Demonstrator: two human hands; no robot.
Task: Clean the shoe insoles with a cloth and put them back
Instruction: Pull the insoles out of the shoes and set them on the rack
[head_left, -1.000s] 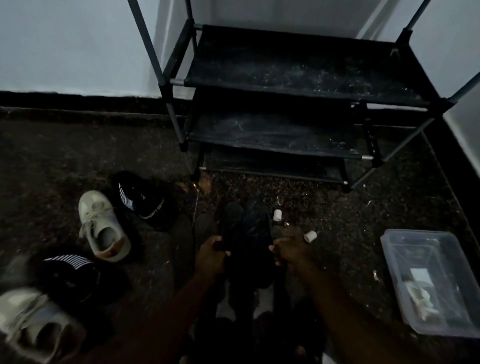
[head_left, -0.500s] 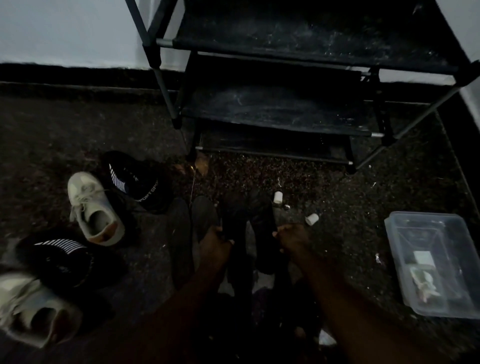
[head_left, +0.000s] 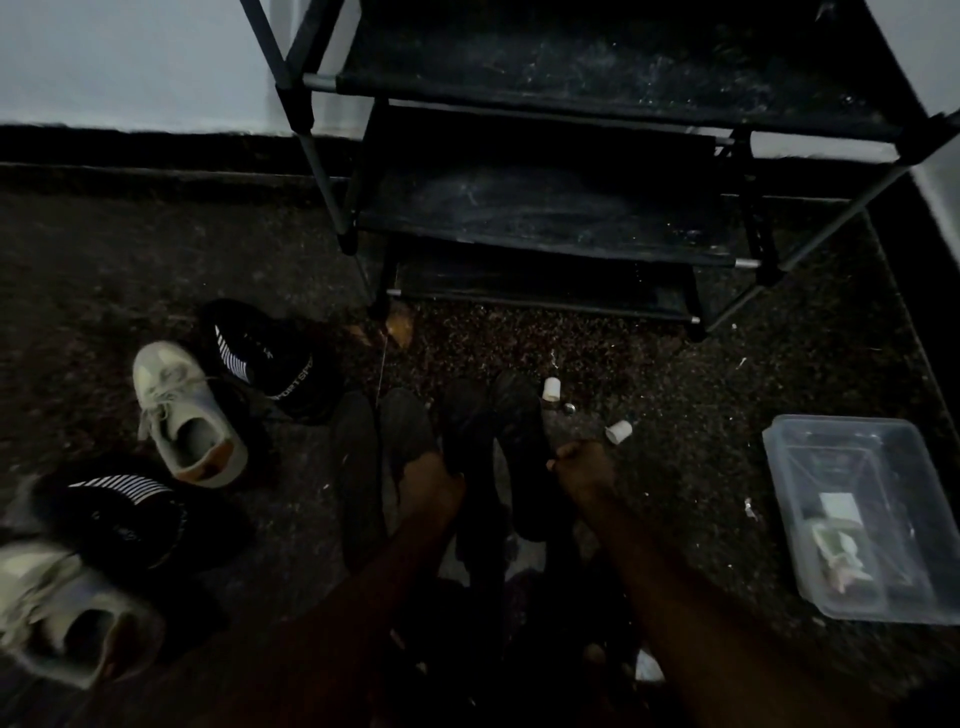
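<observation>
Dimly lit head view: both arms reach out low over the floor. Fingers of the left hand curl round the edge of one dark insole; the right hand is fisted, pinching the edge of a second insole just beside it. Two more insoles lie flat on the floor, left of the hands. Further left sit a white sneaker and a black shoe. The shoe rack stands ahead and a clear plastic tub is on the right, well apart.

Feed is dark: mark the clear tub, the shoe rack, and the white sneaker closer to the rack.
clear tub (head_left: 841, 422): head view, far rim.
shoe rack (head_left: 545, 208): head view, middle shelf.
white sneaker (head_left: 166, 397): head view, laces.
</observation>
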